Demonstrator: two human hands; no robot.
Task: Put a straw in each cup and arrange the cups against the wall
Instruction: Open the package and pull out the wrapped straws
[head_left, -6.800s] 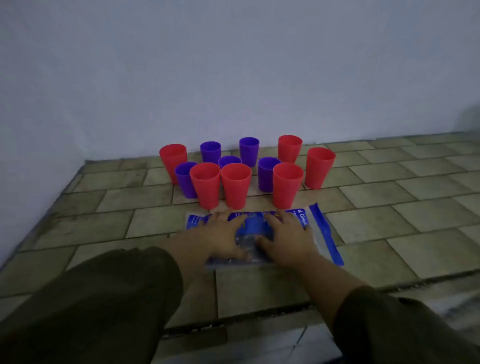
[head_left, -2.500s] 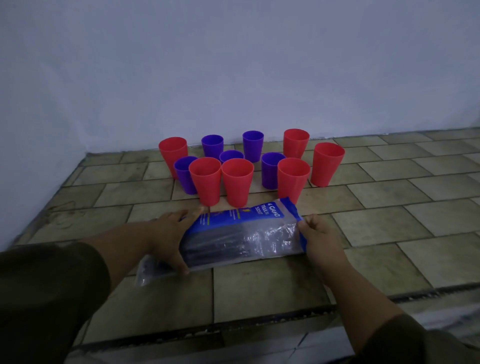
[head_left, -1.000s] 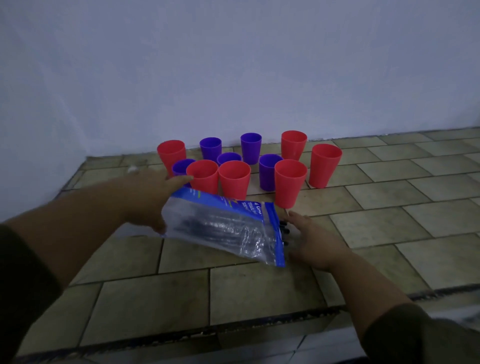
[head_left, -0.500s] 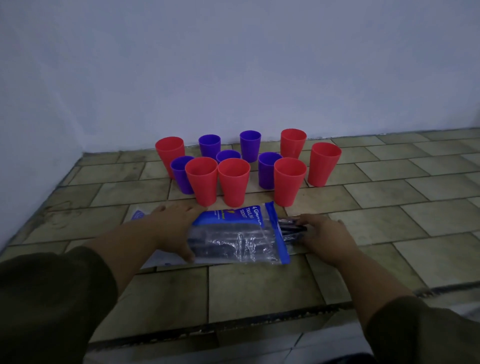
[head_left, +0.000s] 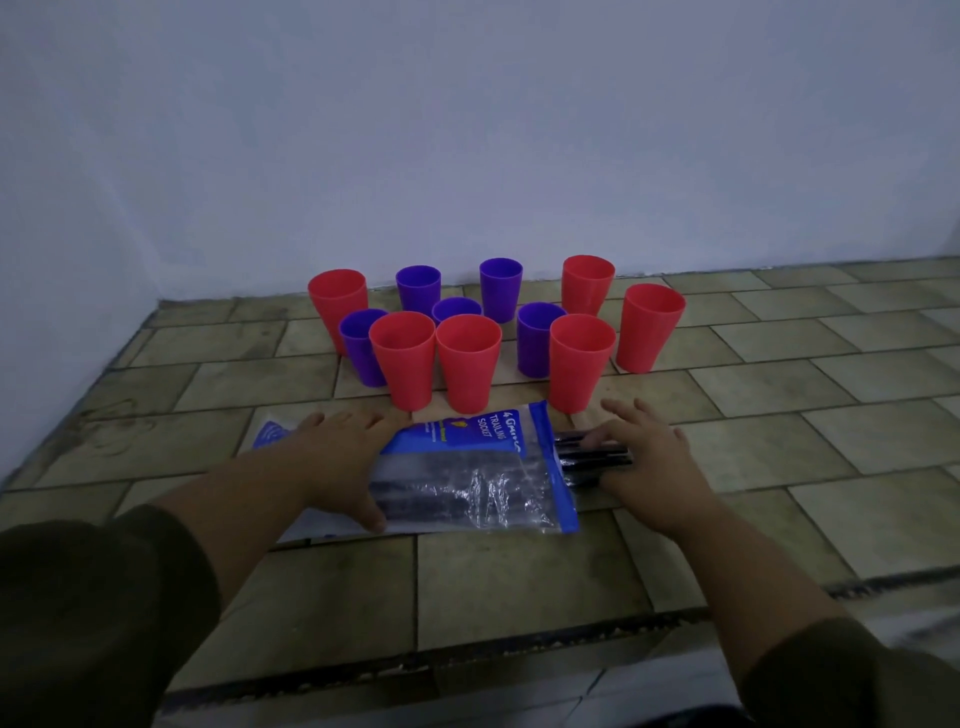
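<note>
Several red and purple cups stand bunched near the wall, among them a front red cup (head_left: 467, 364) and a back purple cup (head_left: 500, 288); none holds a straw. In front of them a clear plastic bag (head_left: 467, 478) with a blue header lies on the tiled floor. My left hand (head_left: 337, 457) presses flat on the bag's left part. Black straws (head_left: 592, 453) stick out of the bag's right end, and my right hand (head_left: 647, 462) holds their ends between thumb and fingers.
The pale wall (head_left: 467, 156) runs behind the cups and meets a side wall at the left. The tiled floor (head_left: 779, 415) stretches to the right of the cups. A dark step edge (head_left: 467, 670) crosses the floor close to me.
The bag, lifted and tilted a second ago, lies flat again. More of the black straws have come out of its right end, with my right hand drawn further right on them.
</note>
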